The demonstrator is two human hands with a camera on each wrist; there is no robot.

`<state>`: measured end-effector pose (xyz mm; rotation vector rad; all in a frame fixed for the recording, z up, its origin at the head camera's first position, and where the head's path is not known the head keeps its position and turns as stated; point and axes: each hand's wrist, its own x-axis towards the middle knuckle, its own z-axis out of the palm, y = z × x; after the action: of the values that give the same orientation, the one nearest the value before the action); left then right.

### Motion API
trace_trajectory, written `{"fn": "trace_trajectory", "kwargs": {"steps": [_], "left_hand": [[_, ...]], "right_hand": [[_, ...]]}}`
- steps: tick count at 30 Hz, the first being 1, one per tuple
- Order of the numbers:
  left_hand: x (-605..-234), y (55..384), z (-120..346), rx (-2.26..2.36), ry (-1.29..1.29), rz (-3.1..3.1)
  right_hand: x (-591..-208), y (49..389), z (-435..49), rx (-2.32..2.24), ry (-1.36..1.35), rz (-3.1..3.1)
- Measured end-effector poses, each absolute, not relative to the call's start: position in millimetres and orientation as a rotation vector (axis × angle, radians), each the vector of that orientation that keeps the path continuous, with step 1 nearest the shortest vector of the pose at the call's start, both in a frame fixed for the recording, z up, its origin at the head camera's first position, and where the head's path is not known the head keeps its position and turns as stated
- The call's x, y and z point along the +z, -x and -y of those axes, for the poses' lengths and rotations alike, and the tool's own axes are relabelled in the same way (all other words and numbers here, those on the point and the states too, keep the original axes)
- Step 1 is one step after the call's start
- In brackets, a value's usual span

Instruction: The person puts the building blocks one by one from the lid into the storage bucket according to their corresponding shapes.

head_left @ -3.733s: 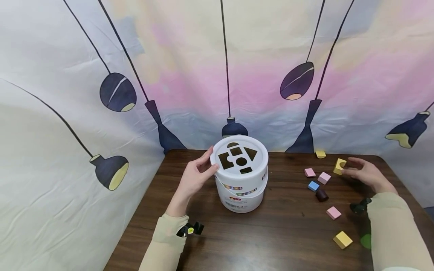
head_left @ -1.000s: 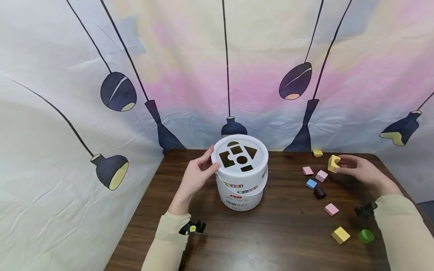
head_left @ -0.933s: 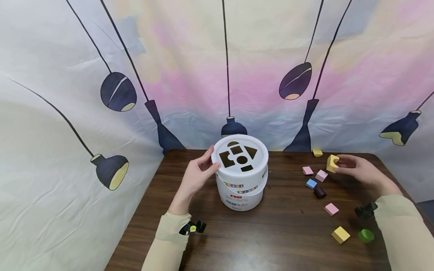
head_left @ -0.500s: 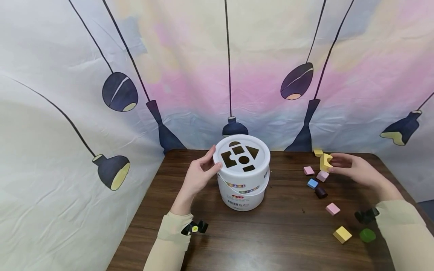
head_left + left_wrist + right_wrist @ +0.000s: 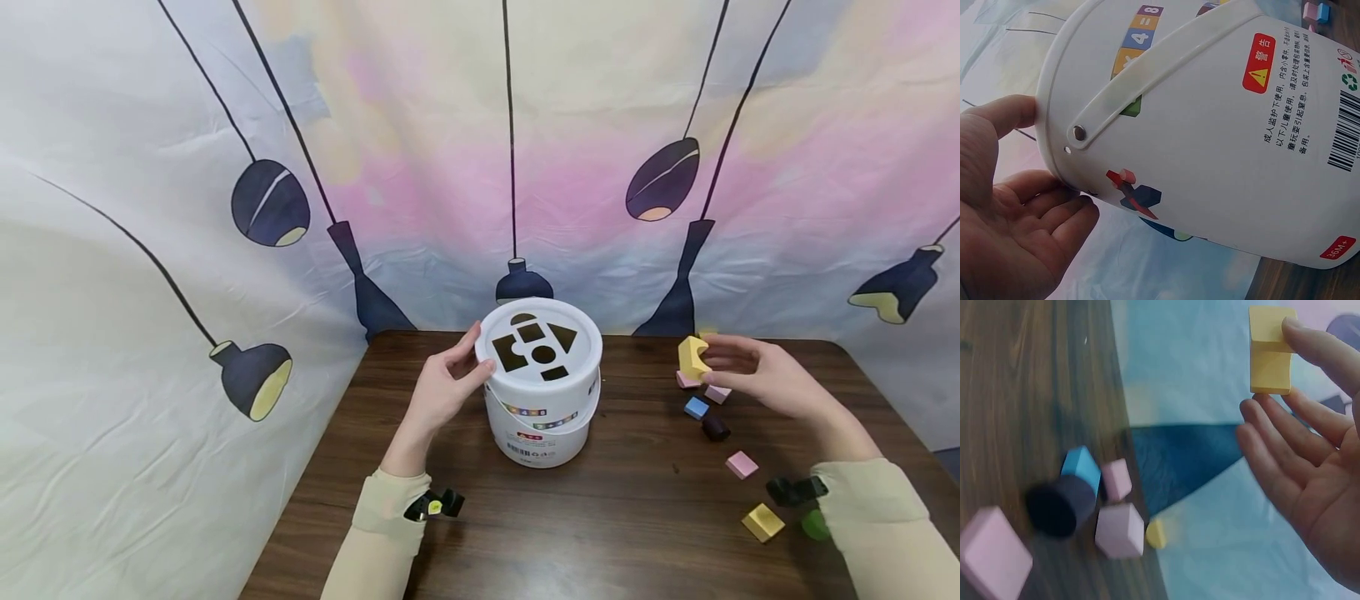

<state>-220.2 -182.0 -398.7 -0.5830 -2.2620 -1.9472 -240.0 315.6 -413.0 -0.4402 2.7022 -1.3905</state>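
Note:
A white lidded bucket [image 5: 542,417] with cut-out shape holes in its lid stands on the brown table. My left hand [image 5: 442,385] grips its lid's left rim, thumb at the front and index finger further back; in the left wrist view the fingers [image 5: 1054,209] lie along the edge. Right of the bucket, my right hand [image 5: 765,375] pinches a yellow arch block [image 5: 692,358] between thumb and fingertips. In the right wrist view the block [image 5: 1270,372] hangs clear of the table. In the head view it overlaps one pink block [image 5: 686,380] below it.
On the table's right lie another pink block [image 5: 717,393], a blue block [image 5: 696,407], a dark cylinder [image 5: 716,429], a lower pink block [image 5: 742,465], a yellow block [image 5: 763,522] and a green piece [image 5: 814,525] partly behind the sleeve. A patterned cloth [image 5: 420,167] hangs behind.
My right hand has picked up the yellow arch block and carried it left, toward the bucket. The left hand has stayed at the lid's rim.

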Motion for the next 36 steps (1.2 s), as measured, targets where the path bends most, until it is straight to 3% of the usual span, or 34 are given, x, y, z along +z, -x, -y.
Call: {"fn": "trace_trajectory", "kwargs": {"steps": [22, 36], "left_hand": [[-406.2, 219.8, 174.6, -2.096, 0.538, 2.103], [-388.4, 222.4, 186.1, -1.847, 0.558, 2.377]], "right_hand": [[-389.8, 232.0, -247.5, -1.652, 0.608, -2.513], [-349.4, 231.8, -212.1, -1.623, 0.758, -2.426]]}}
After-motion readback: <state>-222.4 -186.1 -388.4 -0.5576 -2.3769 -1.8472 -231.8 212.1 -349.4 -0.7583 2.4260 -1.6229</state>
